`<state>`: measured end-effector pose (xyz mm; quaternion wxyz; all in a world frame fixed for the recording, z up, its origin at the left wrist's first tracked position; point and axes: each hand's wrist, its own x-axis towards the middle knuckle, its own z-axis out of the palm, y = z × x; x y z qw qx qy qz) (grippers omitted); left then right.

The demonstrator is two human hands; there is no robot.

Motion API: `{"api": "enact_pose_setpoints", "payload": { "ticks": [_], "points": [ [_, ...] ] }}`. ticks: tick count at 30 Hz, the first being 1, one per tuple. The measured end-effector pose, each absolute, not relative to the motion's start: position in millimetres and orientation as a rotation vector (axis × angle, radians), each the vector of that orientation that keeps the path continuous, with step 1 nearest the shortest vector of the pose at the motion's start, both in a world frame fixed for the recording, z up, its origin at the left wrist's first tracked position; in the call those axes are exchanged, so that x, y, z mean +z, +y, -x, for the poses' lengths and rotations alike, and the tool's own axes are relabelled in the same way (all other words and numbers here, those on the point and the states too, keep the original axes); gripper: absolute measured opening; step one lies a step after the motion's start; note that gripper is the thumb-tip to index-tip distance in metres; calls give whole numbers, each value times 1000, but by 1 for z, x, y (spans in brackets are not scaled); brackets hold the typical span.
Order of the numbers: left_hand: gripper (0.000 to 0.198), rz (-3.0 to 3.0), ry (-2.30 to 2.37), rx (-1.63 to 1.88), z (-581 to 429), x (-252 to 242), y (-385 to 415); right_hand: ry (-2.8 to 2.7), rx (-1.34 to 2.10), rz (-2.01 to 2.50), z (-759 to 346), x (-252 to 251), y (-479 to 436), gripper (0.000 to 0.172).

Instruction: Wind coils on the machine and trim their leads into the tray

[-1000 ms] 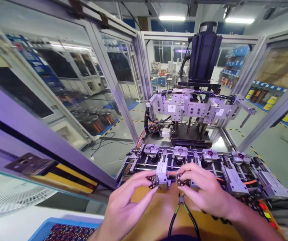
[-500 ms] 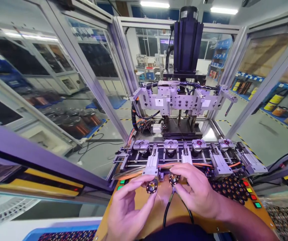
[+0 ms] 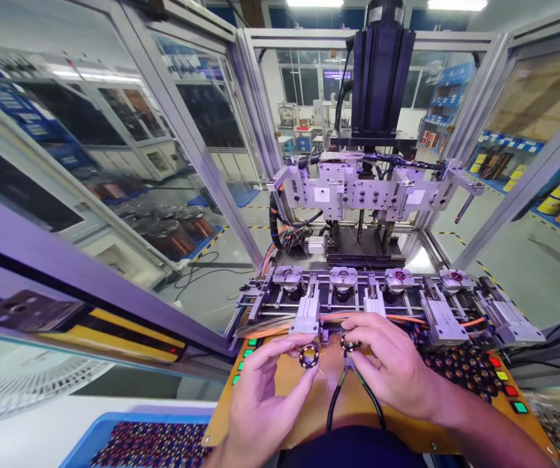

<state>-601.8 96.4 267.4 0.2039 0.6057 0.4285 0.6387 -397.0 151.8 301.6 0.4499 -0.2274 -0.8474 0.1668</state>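
Note:
My left hand (image 3: 267,393) pinches a small dark ring-shaped part (image 3: 308,356) between thumb and fingertips, its open centre facing me. Close to its right, my right hand (image 3: 392,367) holds a similar ring part (image 3: 349,343) by its edge, turned somewhat sideways. Both are above the orange-brown work panel (image 3: 309,416), apart from each other. Behind them, a row of metal fixtures (image 3: 343,279) spans the machine; the two on the right (image 3: 399,277) carry reddish ring parts, while the two on the left show none.
Many dark ring parts (image 3: 465,370) lie at the panel's right, beside coloured buttons (image 3: 510,390). Black cables (image 3: 334,403) loop below my hands. A blue tray (image 3: 82,448) of parts is at lower left. Metal frame posts (image 3: 197,143) flank the machine.
The view has shifted, so the machine appears further right. The ring in my left hand has turned to face me more; the right one is turned more sideways. Both hands keep their hold.

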Motion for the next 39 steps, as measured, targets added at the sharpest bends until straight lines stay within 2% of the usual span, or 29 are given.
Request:
{"api": "enact_pose_setpoints", "payload": {
  "ticks": [3, 5, 8, 11, 15, 19, 28, 31, 34, 36, 39],
  "points": [
    [48, -1376, 1115, 1732, 602, 273, 97, -1945, 745, 621, 398, 299, 148, 17],
    [42, -1042, 949, 1613, 604, 275, 98, -1639, 1227, 657, 402, 293, 145, 9],
    [36, -542, 746, 1407, 604, 277, 102, -958, 1921, 632, 412, 278, 140, 20],
    [33, -255, 729, 1322, 601, 277, 103, -551, 2114, 629, 423, 265, 137, 28],
    [30, -155, 720, 1332, 596, 276, 102, -439, 2120, 605, 429, 258, 136, 28],
    [35, -109, 742, 1335, 596, 271, 101, -413, 2150, 584, 427, 255, 137, 26],
    [37, -358, 888, 1398, 597, 265, 98, -653, 2094, 626, 427, 254, 136, 28],
    [38, -492, 981, 1430, 610, 254, 89, -1106, 1811, 675, 418, 248, 129, 24],
    [31, -906, 1278, 1479, 635, 219, 73, -1914, 1114, 770, 408, 221, 122, 11],
    [25, -1332, 1558, 1365, 650, 187, 64, -2262, 745, 771, 410, 190, 121, 1],
    [20, -1728, 1743, 1156, 656, 141, 61, -2424, 618, 718, 434, 140, 124, 6]
  ]
}}
